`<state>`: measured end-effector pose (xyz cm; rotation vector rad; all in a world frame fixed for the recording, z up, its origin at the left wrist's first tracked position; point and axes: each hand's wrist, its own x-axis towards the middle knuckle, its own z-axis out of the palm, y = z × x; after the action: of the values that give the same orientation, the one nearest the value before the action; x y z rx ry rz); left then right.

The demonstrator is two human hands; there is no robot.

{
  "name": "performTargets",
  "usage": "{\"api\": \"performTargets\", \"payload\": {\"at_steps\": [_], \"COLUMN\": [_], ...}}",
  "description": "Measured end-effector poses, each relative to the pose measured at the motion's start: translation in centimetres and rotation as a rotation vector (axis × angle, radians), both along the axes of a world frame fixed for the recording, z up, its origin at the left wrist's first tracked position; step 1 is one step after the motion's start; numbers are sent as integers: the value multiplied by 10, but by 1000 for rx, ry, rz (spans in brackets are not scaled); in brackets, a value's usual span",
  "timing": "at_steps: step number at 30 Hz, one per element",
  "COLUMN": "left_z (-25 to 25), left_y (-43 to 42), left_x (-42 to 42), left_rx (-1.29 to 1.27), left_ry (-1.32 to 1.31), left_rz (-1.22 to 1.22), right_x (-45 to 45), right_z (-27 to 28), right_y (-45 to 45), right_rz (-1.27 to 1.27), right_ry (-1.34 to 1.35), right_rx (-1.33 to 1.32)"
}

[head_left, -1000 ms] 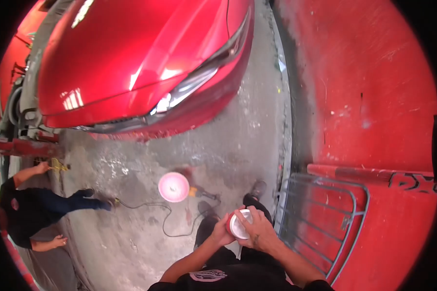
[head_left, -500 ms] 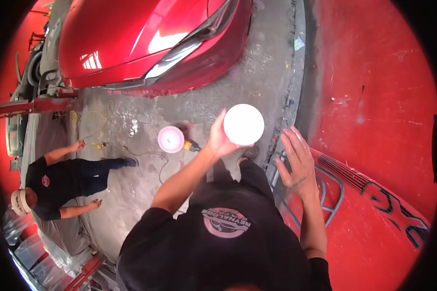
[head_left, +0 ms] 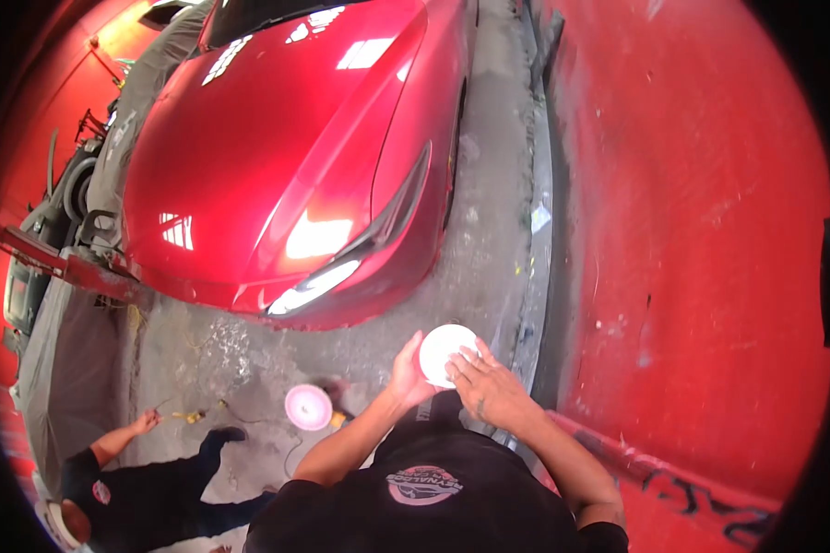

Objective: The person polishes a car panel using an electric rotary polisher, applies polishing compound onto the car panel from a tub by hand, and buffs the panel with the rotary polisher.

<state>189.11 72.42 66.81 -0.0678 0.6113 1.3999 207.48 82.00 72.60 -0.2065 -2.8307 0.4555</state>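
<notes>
In front of my waist is a white round disc (head_left: 444, 341), like a pad, its bright face turned up toward me. My left hand (head_left: 409, 373) grips its left edge, thumb up along the rim and the other fingers mostly hidden beneath. On the lower right of the disc's face lies my right hand (head_left: 494, 392), fingers stretched out and a little apart. To the left, a pink round pad (head_left: 308, 407) is on the floor beside a yellow tool part, with a cord running from that spot.
A shiny red car (head_left: 277, 175) stands ahead, its headlight (head_left: 314, 288) nearest me. A red wall (head_left: 682, 230) rises on the right. At lower left another person (head_left: 129, 493) in dark clothes holds something thin. A red metal arm (head_left: 69, 267) reaches toward the car's front.
My right hand has come from apart on the right to lie on the disc's face. My left hand still holds the disc. The view has tilted up, showing more of the car.
</notes>
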Motion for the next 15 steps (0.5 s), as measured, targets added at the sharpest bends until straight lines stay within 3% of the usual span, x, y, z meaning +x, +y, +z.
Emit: {"api": "performTargets", "payload": {"at_steps": [5, 8, 10, 11, 13, 14, 15], "left_z": [1, 13, 52, 55, 65, 63, 66], "left_y": [112, 175, 217, 236, 272, 285, 295], "left_x": [-55, -91, -116, -131, -155, -169, -180], "left_rx": [12, 44, 21, 51, 108, 198, 206], "left_ry": [-18, -103, -38, -15, 9, -6, -15], "left_rz": [48, 83, 103, 95, 120, 94, 123], "right_x": [-64, -100, -117, -127, -151, -168, -184], "right_z": [21, 45, 69, 71, 68, 71, 73], "right_y": [123, 196, 245, 267, 309, 326, 341], "right_rz": [90, 122, -22, -26, -107, -116, -10], "right_ry": [-75, 25, 146, 135, 454, 443, 561], "right_rx": [-63, -211, -774, -793, -1511, -1519, -1763]}}
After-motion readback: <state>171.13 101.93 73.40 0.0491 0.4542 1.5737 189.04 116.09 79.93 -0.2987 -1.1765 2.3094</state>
